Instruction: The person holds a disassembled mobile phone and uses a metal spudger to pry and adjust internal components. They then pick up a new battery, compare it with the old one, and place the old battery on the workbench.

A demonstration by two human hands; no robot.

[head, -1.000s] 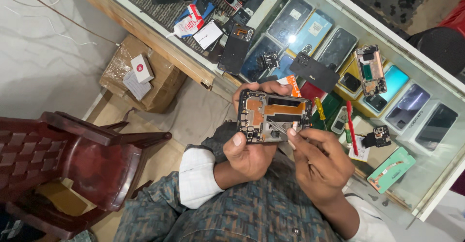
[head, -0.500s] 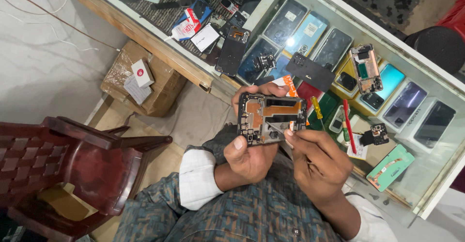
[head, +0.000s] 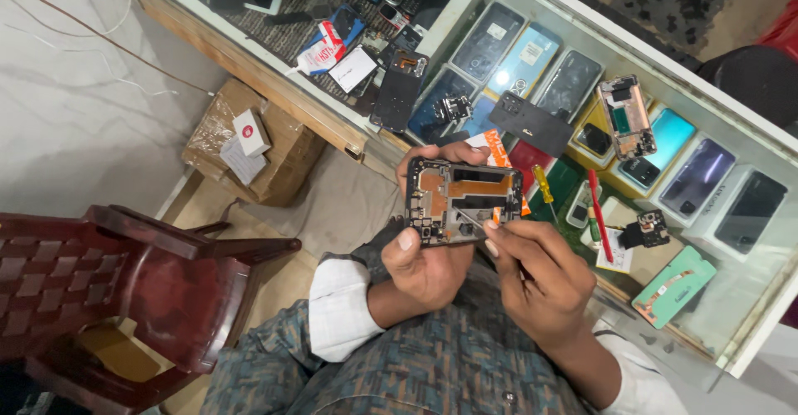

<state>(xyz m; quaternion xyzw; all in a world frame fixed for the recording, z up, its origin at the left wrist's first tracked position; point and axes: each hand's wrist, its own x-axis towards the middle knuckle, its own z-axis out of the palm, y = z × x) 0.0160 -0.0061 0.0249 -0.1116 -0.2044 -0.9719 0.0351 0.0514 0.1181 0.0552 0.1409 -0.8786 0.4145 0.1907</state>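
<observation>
The left hand [head: 428,257] grips the opened phone [head: 463,201] while the right hand [head: 540,278] pinches a thin tool [head: 470,216] into it; next needs gentle, steady prying.

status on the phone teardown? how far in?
Done: the opened phone has its back off, with copper shielding and boards exposed; a black back cover lies on the glass counter. In hand: left hand grips the phone, right hand probes its inside with a thin tool. Left: the boards remain in the frame.

Dark red chair [head: 125,290]; blue-brown patterned shirt [head: 432,373] (white cuff [head: 341,307]); yellow-handled screwdriver [head: 544,186].
</observation>
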